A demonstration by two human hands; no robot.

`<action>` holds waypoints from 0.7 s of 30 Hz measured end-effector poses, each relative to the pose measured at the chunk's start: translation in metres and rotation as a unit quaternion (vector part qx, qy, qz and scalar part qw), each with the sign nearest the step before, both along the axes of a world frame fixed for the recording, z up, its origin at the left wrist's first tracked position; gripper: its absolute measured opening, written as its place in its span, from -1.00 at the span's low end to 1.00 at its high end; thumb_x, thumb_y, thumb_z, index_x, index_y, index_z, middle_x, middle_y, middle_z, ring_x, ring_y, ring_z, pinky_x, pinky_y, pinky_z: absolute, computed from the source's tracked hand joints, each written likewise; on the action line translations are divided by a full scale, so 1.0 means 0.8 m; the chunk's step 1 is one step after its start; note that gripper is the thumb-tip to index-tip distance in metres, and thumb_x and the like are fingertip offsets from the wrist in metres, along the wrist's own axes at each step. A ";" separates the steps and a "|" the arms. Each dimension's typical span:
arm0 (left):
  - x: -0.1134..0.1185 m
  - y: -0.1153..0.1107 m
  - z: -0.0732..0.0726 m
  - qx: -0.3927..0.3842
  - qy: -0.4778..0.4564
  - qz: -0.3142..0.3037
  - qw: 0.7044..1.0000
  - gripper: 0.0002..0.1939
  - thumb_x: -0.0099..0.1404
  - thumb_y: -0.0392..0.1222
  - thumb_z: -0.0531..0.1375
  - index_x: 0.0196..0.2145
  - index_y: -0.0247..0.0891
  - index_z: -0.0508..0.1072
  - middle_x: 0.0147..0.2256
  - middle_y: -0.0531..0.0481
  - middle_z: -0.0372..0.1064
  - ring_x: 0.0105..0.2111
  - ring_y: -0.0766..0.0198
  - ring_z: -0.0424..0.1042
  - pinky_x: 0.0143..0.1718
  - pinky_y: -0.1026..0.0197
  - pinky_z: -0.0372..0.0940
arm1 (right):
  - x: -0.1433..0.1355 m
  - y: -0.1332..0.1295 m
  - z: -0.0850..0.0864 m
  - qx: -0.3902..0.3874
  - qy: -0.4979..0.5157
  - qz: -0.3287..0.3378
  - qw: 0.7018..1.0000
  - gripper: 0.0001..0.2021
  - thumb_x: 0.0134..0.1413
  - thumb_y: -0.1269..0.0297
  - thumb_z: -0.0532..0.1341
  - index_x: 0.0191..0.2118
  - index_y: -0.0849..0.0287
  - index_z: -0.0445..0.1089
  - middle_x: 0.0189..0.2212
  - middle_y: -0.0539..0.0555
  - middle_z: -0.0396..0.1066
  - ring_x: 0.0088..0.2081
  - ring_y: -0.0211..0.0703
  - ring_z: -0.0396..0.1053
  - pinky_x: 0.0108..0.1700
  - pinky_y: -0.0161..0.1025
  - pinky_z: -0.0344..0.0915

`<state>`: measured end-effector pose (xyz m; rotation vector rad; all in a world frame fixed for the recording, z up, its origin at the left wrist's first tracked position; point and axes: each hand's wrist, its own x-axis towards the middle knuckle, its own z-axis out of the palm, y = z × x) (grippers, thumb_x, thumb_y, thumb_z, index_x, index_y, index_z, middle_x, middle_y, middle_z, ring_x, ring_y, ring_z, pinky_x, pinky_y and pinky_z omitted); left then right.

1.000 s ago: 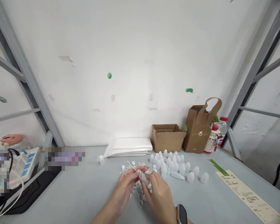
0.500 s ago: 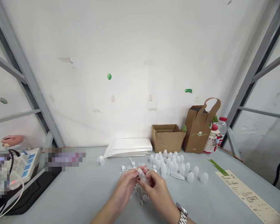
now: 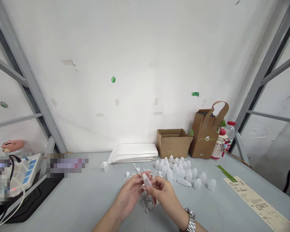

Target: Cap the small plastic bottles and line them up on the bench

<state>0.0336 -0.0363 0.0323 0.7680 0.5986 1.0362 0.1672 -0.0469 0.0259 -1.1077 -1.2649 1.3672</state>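
A small translucent plastic bottle (image 3: 147,181) is tilted between my two hands, its neck pointing up and to the left. My left hand (image 3: 130,195) has its fingertips closed at the neck, where a thin white strap with a cap (image 3: 138,169) sticks up. Thumb and fingers of my right hand (image 3: 160,188) grip the lower body of the bottle. Beneath and behind the hands lies a pile of white cap straps (image 3: 145,211), partly hidden. Several similar bottles (image 3: 175,169) stand to the right, with one lying on its side (image 3: 183,182).
One capped bottle (image 3: 105,166) stands apart on the left. White flat packs (image 3: 134,153), a cardboard box (image 3: 175,146) and a brown bag (image 3: 203,141) line the wall. A paper strip (image 3: 258,201) lies right; a power strip (image 3: 29,174) and black pad (image 3: 36,196) lie left.
The bottle has turned slightly more upright in my hands. My right wrist has shifted a little right and up, and the strap end by my left fingertips shows more clearly.
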 end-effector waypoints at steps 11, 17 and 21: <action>0.001 0.000 0.001 -0.016 -0.021 0.005 1.000 -0.82 0.08 -0.27 0.09 -0.34 -0.31 0.43 -0.35 -0.06 0.41 -0.24 0.19 0.36 -0.21 0.19 0.17 | -0.001 -0.001 0.001 -0.003 0.031 0.019 0.999 -0.57 -0.36 -0.07 0.30 -0.58 0.22 0.22 -0.70 -0.10 0.27 -0.76 -0.44 0.11 -0.72 -0.41 0.09; 0.002 -0.005 0.007 0.031 -0.007 0.015 0.999 -0.87 0.12 -0.24 0.10 -0.37 -0.28 0.42 -0.28 -0.08 0.44 -0.15 0.11 0.35 -0.09 0.11 0.15 | -0.003 -0.004 -0.001 0.033 0.002 -0.022 0.999 -0.64 -0.28 0.01 0.30 -0.54 0.19 0.21 -0.69 -0.14 0.17 -0.69 -0.41 0.10 -0.65 -0.40 0.10; 0.007 -0.008 0.010 0.052 0.036 0.044 0.997 -0.84 0.04 -0.17 0.23 -0.39 -0.28 0.44 -0.25 -0.10 0.45 -0.13 0.08 0.35 -0.05 0.10 0.13 | -0.002 -0.006 -0.005 0.084 -0.059 -0.059 0.993 -0.74 -0.18 0.12 0.27 -0.51 0.20 0.26 -0.63 -0.10 0.21 -0.60 -0.37 0.13 -0.55 -0.39 0.14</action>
